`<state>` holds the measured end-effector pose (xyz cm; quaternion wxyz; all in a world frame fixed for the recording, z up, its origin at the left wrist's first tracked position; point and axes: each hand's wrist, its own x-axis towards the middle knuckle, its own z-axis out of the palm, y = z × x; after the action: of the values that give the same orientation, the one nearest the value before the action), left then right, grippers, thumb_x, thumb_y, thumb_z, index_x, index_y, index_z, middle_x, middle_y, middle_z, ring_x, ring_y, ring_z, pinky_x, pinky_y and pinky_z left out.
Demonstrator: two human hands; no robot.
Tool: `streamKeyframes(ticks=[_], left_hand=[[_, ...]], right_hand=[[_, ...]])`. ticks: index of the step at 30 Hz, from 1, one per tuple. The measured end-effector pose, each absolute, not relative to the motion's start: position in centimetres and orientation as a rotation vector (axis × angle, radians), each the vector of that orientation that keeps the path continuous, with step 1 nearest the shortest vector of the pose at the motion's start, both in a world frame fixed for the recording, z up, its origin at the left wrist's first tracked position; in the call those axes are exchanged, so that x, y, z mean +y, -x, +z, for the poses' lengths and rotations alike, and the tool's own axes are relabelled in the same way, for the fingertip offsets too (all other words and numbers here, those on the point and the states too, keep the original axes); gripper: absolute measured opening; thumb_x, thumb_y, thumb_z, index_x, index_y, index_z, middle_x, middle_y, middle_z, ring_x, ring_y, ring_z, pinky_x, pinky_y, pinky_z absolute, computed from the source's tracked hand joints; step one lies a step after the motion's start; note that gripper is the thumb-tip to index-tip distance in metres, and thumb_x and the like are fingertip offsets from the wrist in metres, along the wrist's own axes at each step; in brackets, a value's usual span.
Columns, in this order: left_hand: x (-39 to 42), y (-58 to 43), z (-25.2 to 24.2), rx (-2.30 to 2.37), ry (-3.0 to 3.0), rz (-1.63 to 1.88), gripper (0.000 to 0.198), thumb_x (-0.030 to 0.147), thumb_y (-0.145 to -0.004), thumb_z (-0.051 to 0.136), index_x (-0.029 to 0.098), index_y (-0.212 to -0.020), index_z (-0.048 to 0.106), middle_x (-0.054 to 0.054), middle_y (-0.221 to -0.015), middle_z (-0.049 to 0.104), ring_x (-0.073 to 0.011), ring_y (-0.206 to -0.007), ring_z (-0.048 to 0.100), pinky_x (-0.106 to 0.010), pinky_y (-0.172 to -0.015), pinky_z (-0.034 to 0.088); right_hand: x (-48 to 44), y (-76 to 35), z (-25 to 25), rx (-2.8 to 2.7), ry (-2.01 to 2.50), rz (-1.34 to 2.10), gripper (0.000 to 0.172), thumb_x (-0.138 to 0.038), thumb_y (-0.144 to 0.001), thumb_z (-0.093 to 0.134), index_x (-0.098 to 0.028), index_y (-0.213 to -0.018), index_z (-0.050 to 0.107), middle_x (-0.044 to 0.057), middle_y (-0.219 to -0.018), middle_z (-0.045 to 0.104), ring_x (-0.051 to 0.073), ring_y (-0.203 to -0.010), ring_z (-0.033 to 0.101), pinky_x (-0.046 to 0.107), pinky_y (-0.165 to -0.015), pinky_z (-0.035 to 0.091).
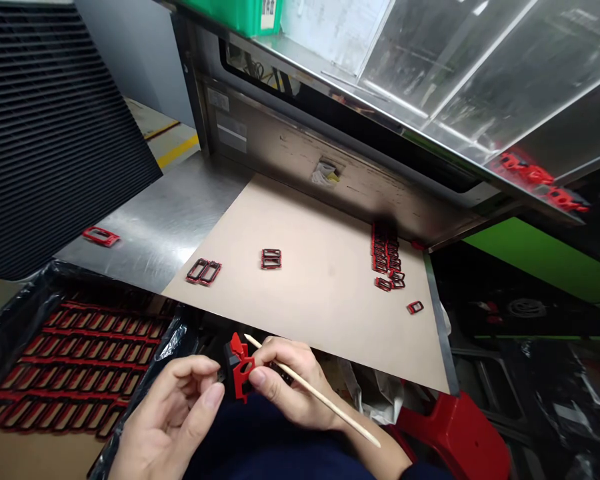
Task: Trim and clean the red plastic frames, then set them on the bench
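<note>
Near the bottom middle, my right hand (297, 383) holds a red and black plastic part (243, 373) between thumb and fingers. A thin pointed wooden stick (330, 405) also lies in that hand, its tip beside the part and its other end slanting down to the right. Just left of the part is my left hand (173, 413), fingers curled and thumb apart from them, nothing visible between them. Two pairs of red and black frames (204, 271) (271, 259) lie on the beige board (320, 300) beyond the hands.
At the board's right side sit several stacked frames (385, 250) and a single one (415, 307). Another frame (101, 236) lies on the metal surface (165, 213). A black-lined box (45, 453) at lower left holds rows of frames. A red stool (460, 437) stands lower right.
</note>
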<state>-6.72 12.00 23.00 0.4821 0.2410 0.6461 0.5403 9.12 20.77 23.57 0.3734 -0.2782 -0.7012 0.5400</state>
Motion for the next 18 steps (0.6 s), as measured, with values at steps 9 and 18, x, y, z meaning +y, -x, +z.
streamKeyframes(ticks=[9, 18], left_hand=[[11.6, 7.5, 21.4, 1.486, -0.692, 1.3, 0.045, 0.048, -0.082, 0.08, 0.033, -0.122, 0.066, -0.001, -0.117, 0.073, -0.0211, -0.107, 0.071, -0.019, -0.089, 0.06], [11.2, 7.9, 21.0, 1.566, -0.978, 1.13, 0.052, 0.044, -0.089, 0.073, 0.04, -0.139, 0.059, -0.002, -0.128, 0.069, -0.0218, -0.103, 0.075, -0.026, -0.091, 0.063]], right_hand=[[20.3, -9.1, 22.7, -1.398, 0.813, 1.96, 0.043, -0.059, -0.092, 0.066, -0.019, -0.081, 0.056, -0.002, -0.064, 0.058, 0.009, -0.055, 0.053, 0.022, -0.055, 0.043], [20.0, -8.6, 22.2, -1.06, 0.878, 2.192, 0.051, -0.066, -0.08, 0.076, -0.019, -0.08, 0.055, -0.006, -0.055, 0.058, 0.006, -0.044, 0.041, 0.019, -0.045, 0.028]])
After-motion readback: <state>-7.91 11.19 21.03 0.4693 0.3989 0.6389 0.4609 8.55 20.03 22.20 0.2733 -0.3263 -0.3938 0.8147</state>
